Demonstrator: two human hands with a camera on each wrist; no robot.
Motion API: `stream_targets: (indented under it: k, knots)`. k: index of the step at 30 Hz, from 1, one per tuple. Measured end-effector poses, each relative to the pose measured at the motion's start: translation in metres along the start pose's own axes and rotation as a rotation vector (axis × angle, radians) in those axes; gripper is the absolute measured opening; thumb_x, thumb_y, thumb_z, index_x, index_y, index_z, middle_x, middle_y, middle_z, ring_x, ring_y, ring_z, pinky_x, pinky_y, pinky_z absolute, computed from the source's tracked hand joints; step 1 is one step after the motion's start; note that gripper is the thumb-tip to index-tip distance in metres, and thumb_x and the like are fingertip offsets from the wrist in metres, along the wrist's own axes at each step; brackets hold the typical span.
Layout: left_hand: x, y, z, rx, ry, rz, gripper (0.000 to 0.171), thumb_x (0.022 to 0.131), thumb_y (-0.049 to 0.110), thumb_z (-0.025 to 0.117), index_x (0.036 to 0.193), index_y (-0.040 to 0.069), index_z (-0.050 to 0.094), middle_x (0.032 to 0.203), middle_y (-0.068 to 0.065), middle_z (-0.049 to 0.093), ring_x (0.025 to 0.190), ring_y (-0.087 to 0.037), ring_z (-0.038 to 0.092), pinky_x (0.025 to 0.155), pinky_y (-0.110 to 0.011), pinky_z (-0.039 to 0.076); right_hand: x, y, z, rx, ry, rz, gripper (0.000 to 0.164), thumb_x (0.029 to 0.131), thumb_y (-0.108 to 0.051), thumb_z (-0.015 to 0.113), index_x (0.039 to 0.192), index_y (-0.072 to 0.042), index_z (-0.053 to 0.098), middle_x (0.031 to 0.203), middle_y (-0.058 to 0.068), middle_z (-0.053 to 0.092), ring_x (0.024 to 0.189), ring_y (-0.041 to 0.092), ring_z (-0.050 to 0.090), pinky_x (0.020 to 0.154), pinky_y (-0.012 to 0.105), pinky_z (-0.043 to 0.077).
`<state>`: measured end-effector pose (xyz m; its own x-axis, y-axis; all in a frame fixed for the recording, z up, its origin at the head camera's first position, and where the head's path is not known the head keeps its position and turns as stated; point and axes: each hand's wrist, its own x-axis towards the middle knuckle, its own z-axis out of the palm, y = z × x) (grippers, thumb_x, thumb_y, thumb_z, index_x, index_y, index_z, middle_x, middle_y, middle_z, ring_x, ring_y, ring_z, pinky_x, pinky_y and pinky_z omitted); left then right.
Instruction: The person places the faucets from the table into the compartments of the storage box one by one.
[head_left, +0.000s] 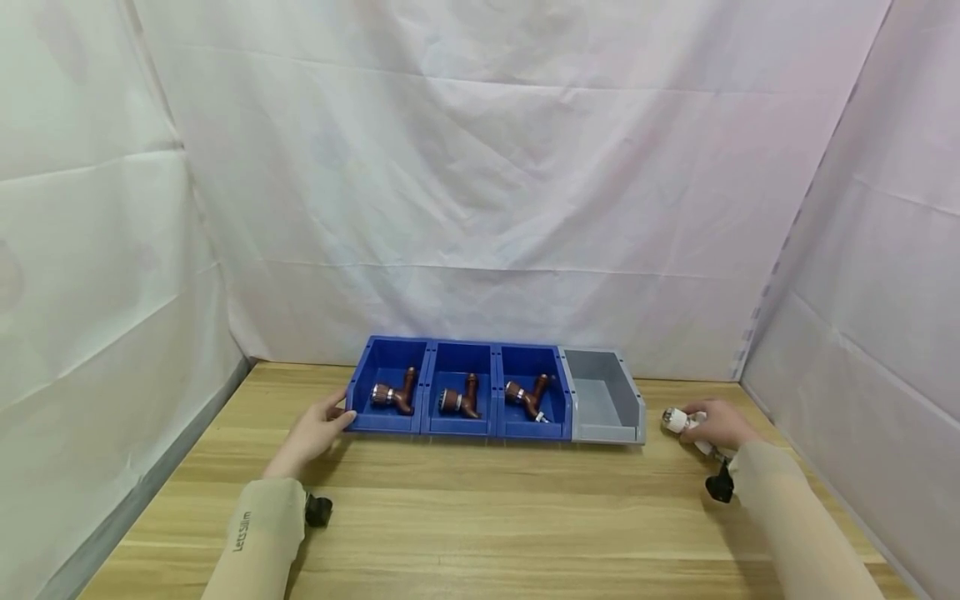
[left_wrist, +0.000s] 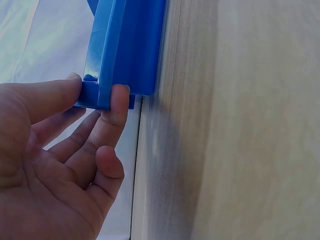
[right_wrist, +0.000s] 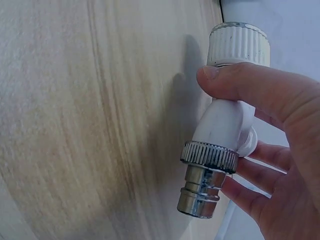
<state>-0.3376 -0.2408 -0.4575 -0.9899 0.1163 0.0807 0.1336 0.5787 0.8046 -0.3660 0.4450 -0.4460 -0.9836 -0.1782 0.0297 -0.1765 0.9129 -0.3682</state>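
My right hand [head_left: 722,423] holds a white tap [head_left: 674,419] near the right end of the bin row. The right wrist view shows this tap [right_wrist: 218,122] close up, with a ribbed white knob and a chrome hose nozzle [right_wrist: 200,190]; the thumb lies across its neck. My left hand [head_left: 317,429] pinches the front left corner of the leftmost blue bin [left_wrist: 107,60], thumb on one side and a finger on the other. Brown taps with silvery bands lie one per blue bin: left [head_left: 393,395], middle [head_left: 461,400] and right [head_left: 528,397].
Joined to the three blue bins on their right is a grey bin [head_left: 600,404] with nothing visible in it. The row stands at the back of the wooden table [head_left: 495,508]. White cloth [head_left: 480,183] hangs behind and along both sides.
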Motion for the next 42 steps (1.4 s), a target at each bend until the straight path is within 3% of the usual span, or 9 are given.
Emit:
stream_targets:
  k: [8,15,23,37,42]
  knots:
    - [-0.001,0.001,0.001,-0.034,-0.001,-0.011,0.058,0.099,0.013,0.055,0.148,-0.007,0.031,0.113,-0.03,0.061,0.046,-0.018,0.046,0.046,-0.031,0.043,0.002,-0.01,-0.004,0.008,-0.016,-0.006,0.054,0.071,-0.025,0.083,0.112,0.006,0.067,0.112,0.031,0.06,0.099,0.044,0.057,0.079,0.056,0.046]
    - [0.0,0.004,0.001,-0.023,0.006,-0.012,0.058,0.099,0.014,0.055,0.148,-0.006,0.032,0.115,-0.031,0.06,0.052,-0.02,0.05,0.05,-0.031,0.044,0.001,-0.012,-0.006,0.016,-0.03,0.025,0.051,0.072,-0.025,0.083,0.109,0.006,0.068,0.112,0.032,0.059,0.092,0.034,0.058,0.074,0.048,0.048]
    - [0.001,0.002,0.001,-0.021,-0.01,0.009,0.058,0.1,0.015,0.055,0.148,-0.006,0.031,0.115,-0.032,0.06,0.049,-0.019,0.049,0.051,-0.031,0.044,0.003,-0.013,-0.007,0.096,-0.059,0.063,0.048,0.075,-0.02,0.081,0.112,0.006,0.067,0.107,0.023,0.064,0.08,0.023,0.059,0.064,0.036,0.05]
    - [-0.001,0.0,0.0,-0.02,0.0,0.009,0.057,0.099,0.014,0.055,0.147,-0.007,0.032,0.113,-0.032,0.061,0.054,-0.022,0.052,0.051,-0.032,0.045,0.002,-0.025,-0.013,0.055,-0.034,0.02,0.049,0.075,-0.019,0.08,0.113,0.008,0.065,0.107,0.026,0.063,0.081,0.025,0.058,0.065,0.038,0.049]
    - [-0.001,0.0,-0.001,-0.025,-0.002,0.015,0.057,0.099,0.015,0.055,0.147,-0.007,0.032,0.114,-0.032,0.06,0.053,-0.021,0.051,0.05,-0.031,0.045,0.001,-0.028,-0.016,0.026,-0.027,0.01,0.051,0.076,-0.021,0.079,0.114,0.008,0.065,0.111,0.03,0.06,0.087,0.03,0.057,0.07,0.044,0.049]
